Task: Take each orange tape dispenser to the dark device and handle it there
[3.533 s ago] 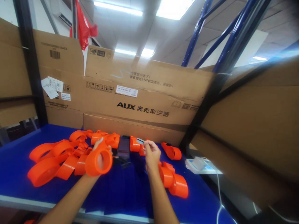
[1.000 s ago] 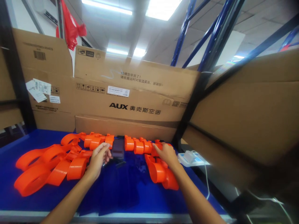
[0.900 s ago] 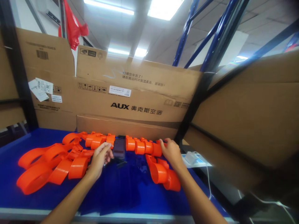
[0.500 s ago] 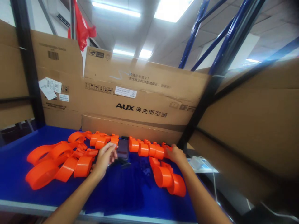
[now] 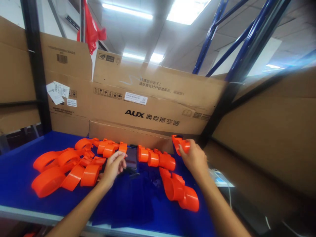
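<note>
My right hand (image 5: 195, 158) is closed around an orange plastic ring piece with a tab (image 5: 176, 141), raised above the blue tabletop at the right of the row. My left hand (image 5: 115, 166) hovers over the middle, thumb and fingers pinched together; what they hold, if anything, is hidden. Close to its fingertips lies a small black piece (image 5: 133, 173), with a dark flat phone-like device (image 5: 131, 158) behind it. Several orange rings (image 5: 90, 175) lie left of my left hand. More orange rings (image 5: 153, 158) stand in a row to the right, and an orange pair (image 5: 190, 198) sits nearer me.
The blue tabletop (image 5: 74, 205) has a pale front edge. An AUX cardboard panel (image 5: 153, 102) walls the back. Dark metal posts (image 5: 37, 72) rise at both sides. Transparent blue sheets (image 5: 133, 204) seem to lie in front. A white cable (image 5: 230, 197) hangs at right.
My right hand has lifted one orange ring piece from the right end of the row, upward. My left hand keeps its pinch in nearly the same place. The view has shifted slightly.
</note>
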Motion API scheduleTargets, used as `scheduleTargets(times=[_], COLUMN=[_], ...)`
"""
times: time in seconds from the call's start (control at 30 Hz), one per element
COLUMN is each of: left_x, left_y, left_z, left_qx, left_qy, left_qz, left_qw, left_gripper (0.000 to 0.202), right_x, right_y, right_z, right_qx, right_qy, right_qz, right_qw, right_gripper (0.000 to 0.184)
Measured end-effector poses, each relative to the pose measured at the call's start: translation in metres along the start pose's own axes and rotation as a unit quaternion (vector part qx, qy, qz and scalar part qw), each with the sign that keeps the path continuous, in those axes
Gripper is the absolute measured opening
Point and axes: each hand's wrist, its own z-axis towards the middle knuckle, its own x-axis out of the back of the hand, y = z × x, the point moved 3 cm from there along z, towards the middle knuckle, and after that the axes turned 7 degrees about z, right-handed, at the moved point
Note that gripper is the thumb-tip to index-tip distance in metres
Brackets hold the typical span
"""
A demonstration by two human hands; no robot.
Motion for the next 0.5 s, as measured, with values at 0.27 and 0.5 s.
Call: scheduleTargets(times=[0.27, 0.5], left_x=[-0.007, -0.01], left_y=[0.01, 0.012], left_z=[-0.006, -0.004], left_qx=[-0.027, 0.005], left_qy=[-0.052, -0.041], left_qz=[-0.063, -0.178], left_qw=[0.996, 0.983], left_gripper=[0.053, 0.047], right_x=[0.025, -0.014], right_y=[-0.101, -0.149], right_z=[-0.072, -0.139], right_qx=[0.15, 0.256], right_qy=[0.023, -0.075], right_qz=[0.27, 0.355], right_qw=[0.951, 0.896], right_gripper=[0.048, 0.044])
